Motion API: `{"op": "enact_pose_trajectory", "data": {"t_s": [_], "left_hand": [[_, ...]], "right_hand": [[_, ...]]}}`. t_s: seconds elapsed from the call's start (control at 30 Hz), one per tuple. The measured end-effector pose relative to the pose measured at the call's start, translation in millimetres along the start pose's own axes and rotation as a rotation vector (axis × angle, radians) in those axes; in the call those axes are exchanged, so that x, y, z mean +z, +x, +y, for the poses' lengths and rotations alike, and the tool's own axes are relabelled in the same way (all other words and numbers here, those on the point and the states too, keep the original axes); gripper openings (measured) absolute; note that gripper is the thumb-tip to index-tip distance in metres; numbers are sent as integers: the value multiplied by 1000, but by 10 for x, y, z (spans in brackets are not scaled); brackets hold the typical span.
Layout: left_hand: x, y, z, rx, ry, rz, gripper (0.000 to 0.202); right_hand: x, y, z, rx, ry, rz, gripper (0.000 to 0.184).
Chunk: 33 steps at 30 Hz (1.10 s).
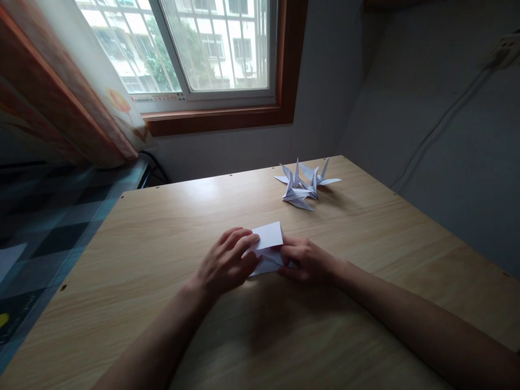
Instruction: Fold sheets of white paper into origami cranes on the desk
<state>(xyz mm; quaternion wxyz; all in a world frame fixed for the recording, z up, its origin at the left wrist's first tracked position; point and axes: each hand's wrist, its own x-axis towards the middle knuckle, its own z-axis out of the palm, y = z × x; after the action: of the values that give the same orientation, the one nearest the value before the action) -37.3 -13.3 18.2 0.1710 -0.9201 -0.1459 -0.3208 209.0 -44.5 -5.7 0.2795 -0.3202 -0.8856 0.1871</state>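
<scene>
A small folded piece of white paper (268, 238) lies on the wooden table (162, 227) in front of me. My left hand (226, 262) rests on its left side, fingers bent and pressed down on the paper's edge. My right hand (305, 261) holds the paper's right side, fingers curled and pinching a fold low on the sheet. The lower part of the paper is hidden under both hands.
Several finished white paper cranes (304, 184) lie in a small heap at the far right of the table. A window with a wooden frame (227, 116) and an orange curtain (60, 103) stand behind. A checked cloth (40, 233) lies left. A white cable (439, 124) runs along the right wall.
</scene>
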Motion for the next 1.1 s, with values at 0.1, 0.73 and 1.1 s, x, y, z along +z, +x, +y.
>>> {"op": "enact_pose_trajectory", "data": {"t_s": [0.1,0.73,1.1], "left_hand": [[65,-16,8,-67,-20,-37,5],[253,-58,23,-398,74,-82,67],[240,-92,-49,-540,40,5,60]], "right_hand": [[13,-1,-12,-7,25,56,11],[112,6,0,-84,-43,61,22],[137,44,-33,-195,-43,-23,21]]}}
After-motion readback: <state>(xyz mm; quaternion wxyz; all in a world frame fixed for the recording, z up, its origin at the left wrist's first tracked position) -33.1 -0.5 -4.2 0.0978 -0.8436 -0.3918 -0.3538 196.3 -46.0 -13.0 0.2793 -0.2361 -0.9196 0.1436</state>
